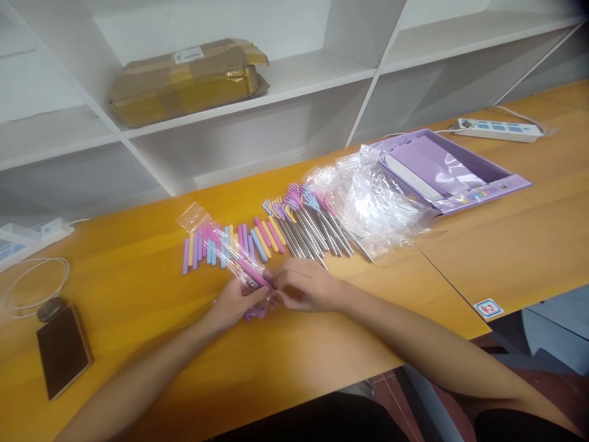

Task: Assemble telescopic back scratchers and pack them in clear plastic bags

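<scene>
A pink back scratcher (250,266) with a metal rod lies inside a clear plastic bag (196,216). My left hand (234,304) is closed around the lower part of the bagged back scratcher. My right hand (306,285) pinches at the bag's near end; exactly what its fingertips hold is partly hidden. Under the bag, a row of pink, purple, blue and yellow handles (264,238) lies on the table. To their right are several metal rods with coloured claw heads (299,224). Something small and purple (254,313) shows below my hands.
A heap of clear plastic bags (375,199) sits beside an open purple box (494,166). A power strip (499,129) is at the back right. On the left lie a phone (63,353) and a looped white cable (67,264). A taped carton (184,86) rests on the shelf.
</scene>
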A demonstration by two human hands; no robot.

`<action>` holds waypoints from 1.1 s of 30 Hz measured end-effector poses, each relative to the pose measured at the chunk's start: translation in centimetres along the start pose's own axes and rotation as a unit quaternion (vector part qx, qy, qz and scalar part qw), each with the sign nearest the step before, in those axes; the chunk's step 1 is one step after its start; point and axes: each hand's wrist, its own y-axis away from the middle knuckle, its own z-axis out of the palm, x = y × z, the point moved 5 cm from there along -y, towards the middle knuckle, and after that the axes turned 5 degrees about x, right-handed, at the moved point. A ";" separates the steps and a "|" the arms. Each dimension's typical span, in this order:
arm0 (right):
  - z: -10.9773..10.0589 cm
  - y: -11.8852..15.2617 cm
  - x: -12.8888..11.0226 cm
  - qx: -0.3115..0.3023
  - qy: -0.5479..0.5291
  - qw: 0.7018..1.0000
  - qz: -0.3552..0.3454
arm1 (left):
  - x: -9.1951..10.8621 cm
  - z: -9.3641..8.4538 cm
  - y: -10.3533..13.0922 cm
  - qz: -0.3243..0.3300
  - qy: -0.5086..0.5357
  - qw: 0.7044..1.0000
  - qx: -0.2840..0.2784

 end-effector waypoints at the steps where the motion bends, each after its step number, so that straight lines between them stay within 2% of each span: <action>1: 0.1 0.1 0.2 0.005 -0.011 1.000 0.014 | 0.0 0.1 0.1 -0.002 -0.011 1.000 -0.006; 7: 0.3 0.5 1.0 0.002 -0.053 0.995 0.084 | 0.1 0.3 0.5 0.013 -0.018 1.000 -0.009; 11: 0.5 0.7 1.1 -0.001 -0.028 0.996 0.081 | -0.8 0.1 0.4 0.013 0.008 1.000 0.000; 14: 0.6 0.8 1.0 0.001 -0.003 0.997 0.071 | -0.9 0.2 0.3 0.034 0.027 0.999 -0.016; 19: 0.8 1.1 1.0 -0.007 0.017 0.997 0.075 | -0.1 0.5 0.5 0.083 -0.056 0.995 -0.003; 29: 0.6 1.1 1.4 -0.017 -0.030 0.990 0.138 | -0.9 0.5 0.1 0.037 -0.011 0.999 0.004; 33: 0.7 1.1 1.9 -0.016 -0.060 0.983 0.171 | -0.8 0.1 0.3 0.037 0.000 0.999 0.034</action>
